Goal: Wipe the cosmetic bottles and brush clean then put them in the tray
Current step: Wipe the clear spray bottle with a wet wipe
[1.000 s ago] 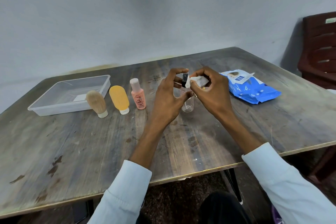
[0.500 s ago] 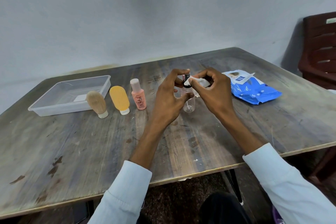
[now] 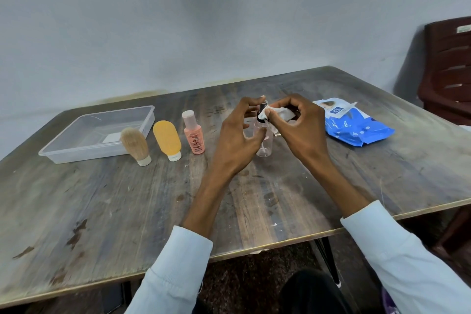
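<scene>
both hands meet over the middle of the worn wooden table: the left hand pinches a small clear plastic spray bottle with a black top, while the right hand grips a crumpled white wipe against that top. rubbing too hard could tip or slip the light bottle. leftward stand a peach bottle, an orange tube and a tan brush, the brush fronting the clear tray; a blue wipes pack lies right.
</scene>
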